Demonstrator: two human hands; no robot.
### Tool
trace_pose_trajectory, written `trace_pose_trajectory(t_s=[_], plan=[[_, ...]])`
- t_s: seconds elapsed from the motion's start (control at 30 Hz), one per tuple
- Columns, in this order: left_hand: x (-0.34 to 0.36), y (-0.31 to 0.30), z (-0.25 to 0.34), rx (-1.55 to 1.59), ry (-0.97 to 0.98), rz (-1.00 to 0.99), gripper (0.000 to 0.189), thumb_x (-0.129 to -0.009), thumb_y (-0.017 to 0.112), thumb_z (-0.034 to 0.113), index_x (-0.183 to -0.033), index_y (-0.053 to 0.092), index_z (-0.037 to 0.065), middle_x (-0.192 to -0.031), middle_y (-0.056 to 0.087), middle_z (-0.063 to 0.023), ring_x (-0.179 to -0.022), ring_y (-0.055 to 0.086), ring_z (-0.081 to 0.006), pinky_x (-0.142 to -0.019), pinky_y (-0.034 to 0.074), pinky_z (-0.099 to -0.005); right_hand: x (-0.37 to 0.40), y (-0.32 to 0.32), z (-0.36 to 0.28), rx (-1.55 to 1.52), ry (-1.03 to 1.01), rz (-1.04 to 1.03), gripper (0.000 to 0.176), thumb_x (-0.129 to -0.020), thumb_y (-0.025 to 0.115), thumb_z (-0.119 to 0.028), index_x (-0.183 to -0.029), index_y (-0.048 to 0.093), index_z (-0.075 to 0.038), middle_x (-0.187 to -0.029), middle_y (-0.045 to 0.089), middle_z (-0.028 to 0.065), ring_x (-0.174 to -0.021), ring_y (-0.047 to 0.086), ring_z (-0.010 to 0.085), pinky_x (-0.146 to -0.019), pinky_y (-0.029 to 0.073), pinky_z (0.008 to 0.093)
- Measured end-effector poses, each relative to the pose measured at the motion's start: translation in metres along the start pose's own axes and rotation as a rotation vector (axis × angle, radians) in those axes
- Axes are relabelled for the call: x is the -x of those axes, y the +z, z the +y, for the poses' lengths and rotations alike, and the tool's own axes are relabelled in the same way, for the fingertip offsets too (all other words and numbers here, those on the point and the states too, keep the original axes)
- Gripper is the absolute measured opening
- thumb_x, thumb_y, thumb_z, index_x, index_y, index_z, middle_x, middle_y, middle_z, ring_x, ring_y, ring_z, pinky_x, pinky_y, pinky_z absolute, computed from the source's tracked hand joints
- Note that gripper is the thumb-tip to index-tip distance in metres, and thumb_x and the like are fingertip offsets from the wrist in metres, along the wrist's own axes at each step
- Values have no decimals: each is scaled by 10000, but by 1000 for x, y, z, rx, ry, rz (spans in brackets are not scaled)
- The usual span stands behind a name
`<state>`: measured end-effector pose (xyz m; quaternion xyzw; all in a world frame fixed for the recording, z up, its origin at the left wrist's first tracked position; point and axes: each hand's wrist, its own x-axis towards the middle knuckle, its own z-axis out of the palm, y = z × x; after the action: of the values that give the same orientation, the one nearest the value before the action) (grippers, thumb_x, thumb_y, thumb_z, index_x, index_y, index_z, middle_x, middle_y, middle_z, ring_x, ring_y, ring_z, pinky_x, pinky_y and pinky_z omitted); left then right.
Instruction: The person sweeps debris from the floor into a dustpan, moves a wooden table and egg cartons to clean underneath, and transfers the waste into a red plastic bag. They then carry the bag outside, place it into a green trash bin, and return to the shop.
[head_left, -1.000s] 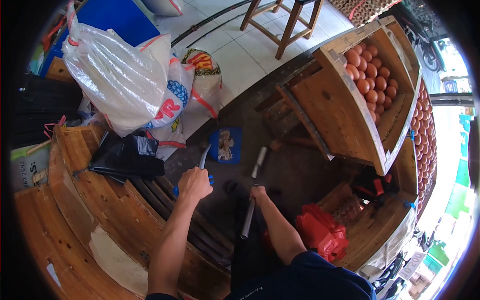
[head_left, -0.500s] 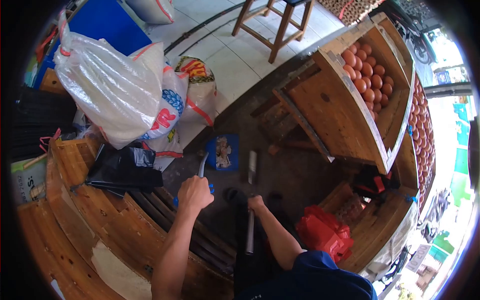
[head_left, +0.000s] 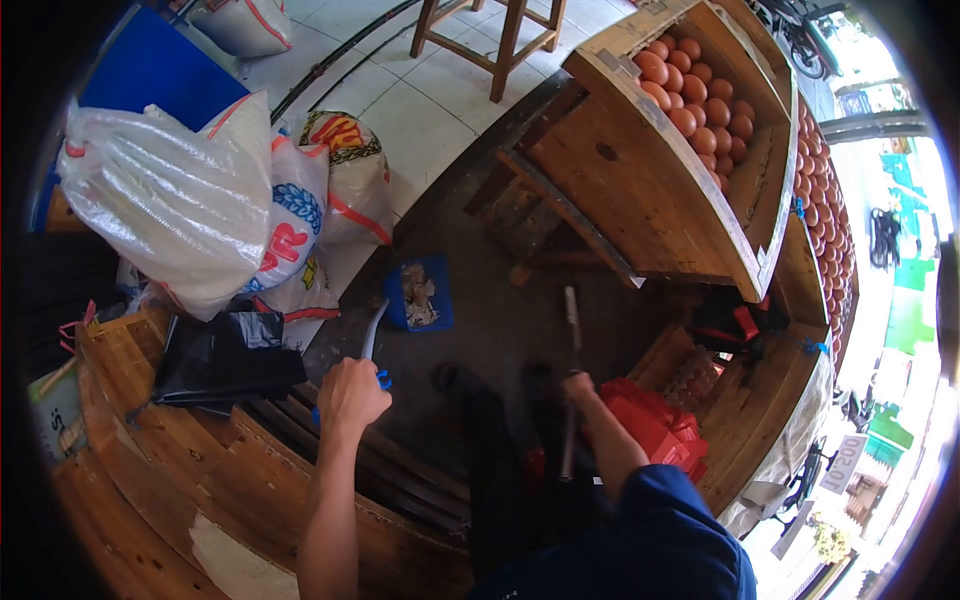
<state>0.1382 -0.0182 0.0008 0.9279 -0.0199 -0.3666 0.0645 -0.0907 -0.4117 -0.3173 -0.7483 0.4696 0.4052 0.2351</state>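
Note:
My left hand (head_left: 351, 393) grips the blue-ended handle of a long-handled blue dustpan (head_left: 418, 293), which rests on the dark floor and holds a pile of pale debris. My right hand (head_left: 580, 386) is closed around a grey metal pole (head_left: 571, 372) that points down toward the floor to the right of the dustpan. The pole's lower end is blurred and I cannot see what is on it. My dark shoes (head_left: 500, 385) stand between the two hands.
Large plastic sacks (head_left: 200, 200) lean at the left. A black bag (head_left: 225, 358) lies on a wooden bin (head_left: 130, 440). Wooden crates of brown eggs (head_left: 700, 100) stand at the right. A red plastic bag (head_left: 655, 425) sits by my right arm. A wooden stool (head_left: 490, 40) stands behind.
My right hand has swung the pole to the right, away from the dustpan. The dustpan and my left hand keep their place; the view has shifted.

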Motion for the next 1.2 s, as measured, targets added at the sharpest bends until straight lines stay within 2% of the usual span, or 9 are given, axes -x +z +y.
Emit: trace_pose_trajectory(t_s=[0.17,0.27,0.37,0.43,0.57,0.67,0.8,0.97,1.2], plan=[[3,1,10,-25,9,16,151,-669,602,74,-778,683,6,-798,642,-226,-794,629,-382,-752,506,-435,106,-16,0,-264,-220,-399,301,-765,474,-66,-1047,553,6,-616,577,116,-440,554,186,-385,449,346],[7,1,12,-29,-1,31,159,-675,601,83,-790,687,13,-799,643,-223,-801,628,-379,-751,506,-436,160,-68,21,-287,-276,-428,303,-763,467,-67,-1048,537,5,-602,565,109,-419,535,186,-357,421,346],[8,0,16,-70,-29,-16,181,-679,603,92,-820,688,17,-808,645,-219,-812,628,-376,-754,505,-437,148,-70,27,-319,-185,-189,265,-771,487,-84,-1012,574,-16,-626,591,116,-462,576,204,-409,469,347],[5,6,17,-62,-23,27,190,-676,605,95,-831,689,21,-811,644,-223,-817,626,-376,-750,505,-438,81,-27,10,-118,-34,-34,409,-753,540,-162,-1130,549,-4,-776,657,196,-728,673,300,-630,546,377],[2,4,31,-128,-7,-5,187,-678,600,93,-825,689,21,-809,642,-226,-814,624,-381,-746,505,-438,97,31,-54,78,-156,-452,367,-785,562,-187,-1089,565,18,-850,656,182,-727,667,280,-625,546,369],[6,0,26,-114,-10,24,184,-685,599,96,-825,688,17,-805,642,-228,-801,622,-390,-742,504,-445,140,-8,-21,-485,-156,-667,387,-814,551,-131,-1165,525,28,-724,603,110,-533,581,190,-464,501,333],[3,6,14,-212,57,10,191,-731,571,132,-838,684,21,-819,640,-232,-819,612,-400,-762,492,-459,217,-90,22,-501,-120,-654,472,-825,570,-113,-1275,467,-14,-653,540,60,-451,485,135,-376,433,304],[-1,7,10,-312,73,-88,211,-779,564,178,-917,680,68,-946,636,-211,-871,599,-405,-783,483,-459,214,-164,98,-583,-48,-387,326,-829,570,-137,-1136,541,-29,-644,547,57,-457,508,136,-372,432,301],[8,16,20,-231,155,72,249,-751,654,115,-997,650,77,-1039,601,-156,-923,585,-364,-806,471,-427,20,-207,77,-288,-88,215,361,-800,507,-192,-1106,518,-2,-958,596,306,-963,578,422,-807,490,469]])
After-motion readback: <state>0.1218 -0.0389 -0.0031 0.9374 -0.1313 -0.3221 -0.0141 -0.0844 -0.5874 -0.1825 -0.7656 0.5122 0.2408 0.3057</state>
